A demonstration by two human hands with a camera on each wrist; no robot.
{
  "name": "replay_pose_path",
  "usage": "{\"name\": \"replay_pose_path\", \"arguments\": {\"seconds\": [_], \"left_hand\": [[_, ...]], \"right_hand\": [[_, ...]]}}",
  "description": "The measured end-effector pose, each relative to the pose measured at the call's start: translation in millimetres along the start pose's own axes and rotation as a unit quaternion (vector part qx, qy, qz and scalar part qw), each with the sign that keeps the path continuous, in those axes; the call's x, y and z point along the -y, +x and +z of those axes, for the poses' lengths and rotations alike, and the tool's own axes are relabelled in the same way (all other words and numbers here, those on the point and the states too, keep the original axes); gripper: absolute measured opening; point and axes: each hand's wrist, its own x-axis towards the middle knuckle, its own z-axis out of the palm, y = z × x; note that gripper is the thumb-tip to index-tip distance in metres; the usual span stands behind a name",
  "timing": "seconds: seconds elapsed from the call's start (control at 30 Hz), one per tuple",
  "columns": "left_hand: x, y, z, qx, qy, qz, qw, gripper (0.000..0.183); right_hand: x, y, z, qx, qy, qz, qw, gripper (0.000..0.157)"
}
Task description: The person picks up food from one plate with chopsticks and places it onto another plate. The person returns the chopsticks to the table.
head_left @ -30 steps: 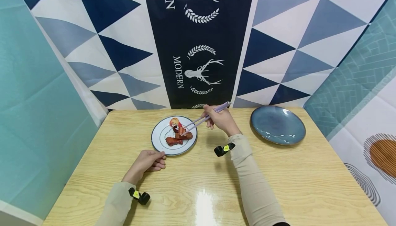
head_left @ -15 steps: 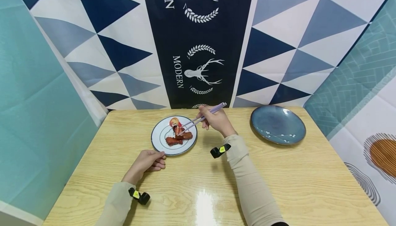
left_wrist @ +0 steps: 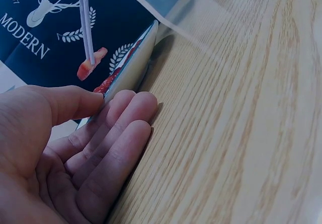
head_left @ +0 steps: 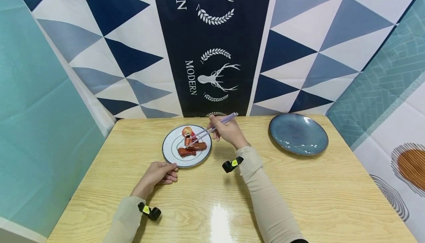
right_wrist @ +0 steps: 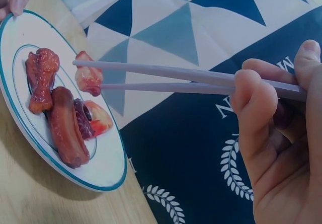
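My right hand (head_left: 229,131) holds a pair of light purple chopsticks (right_wrist: 166,72). A small red-and-white piece of food (right_wrist: 89,75) is pinched between their tips, lifted above the white plate with a blue rim (head_left: 170,155). On that plate lie a brown sausage (right_wrist: 68,128), a glazed drumstick (right_wrist: 43,75), a dark red piece (right_wrist: 83,118) and a red-yellow slice (right_wrist: 99,117). My left hand (head_left: 161,173) grips the plate's near-left edge, thumb (left_wrist: 75,103) at the rim and fingers below it. The held piece also shows in the left wrist view, apart from the plate.
A larger blue plate (head_left: 299,132) with small white flowers stands at the table's back right. The wooden table (head_left: 206,198) meets a patterned cloth backdrop (head_left: 219,88) at its far edge. Blue-green panels rise at both sides.
My right hand has moved left and slightly nearer, carrying the chopsticks and the pinched piece leftward over the white plate. The left hand and both plates have stayed put.
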Motion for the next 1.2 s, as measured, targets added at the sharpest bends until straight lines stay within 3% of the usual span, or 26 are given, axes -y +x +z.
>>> {"name": "replay_pose_path", "arguments": {"seconds": [1.2], "left_hand": [[0.4,0.0,0.1,0.007,-0.003,-0.002,1.0000,0.031]], "right_hand": [[-3.9,4.7,16.9,0.004,-0.007,-0.017,1.000,0.058]]}}
